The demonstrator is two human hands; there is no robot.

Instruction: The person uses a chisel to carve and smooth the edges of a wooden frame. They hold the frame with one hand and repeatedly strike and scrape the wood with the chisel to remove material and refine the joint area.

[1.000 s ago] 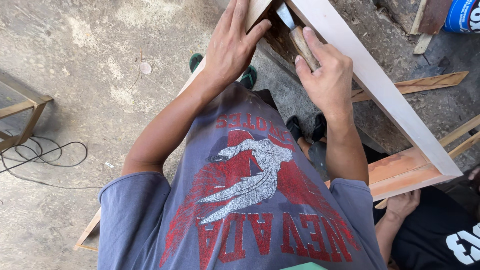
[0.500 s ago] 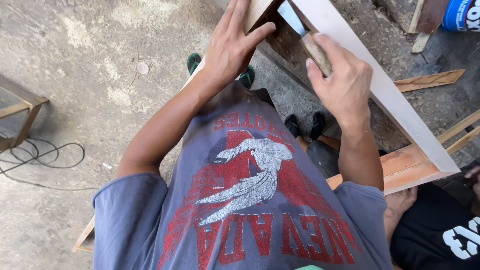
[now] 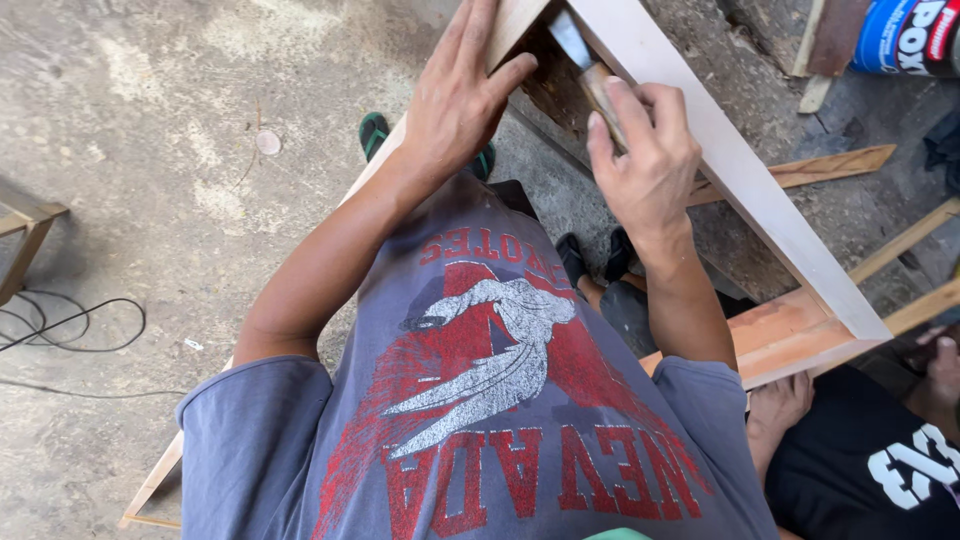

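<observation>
A pale wooden frame [image 3: 760,210] leans across the concrete floor [image 3: 150,150], its top corner up at twelve o'clock; the right hand [image 3: 645,160] is closed tight round the wooden handle of a putty knife [image 3: 590,70], the flat blade pointing into that corner; at ten o'clock of it the left hand [image 3: 465,95] lies flat on the frame's other rail, fingers straight and thumb spread; green sandals [image 3: 375,130] show below; a black cable [image 3: 70,335] trails at nine o'clock; a blue can [image 3: 905,35] sits at two o'clock; another person's hand [image 3: 780,405] grips the frame's lower corner at four o'clock.
</observation>
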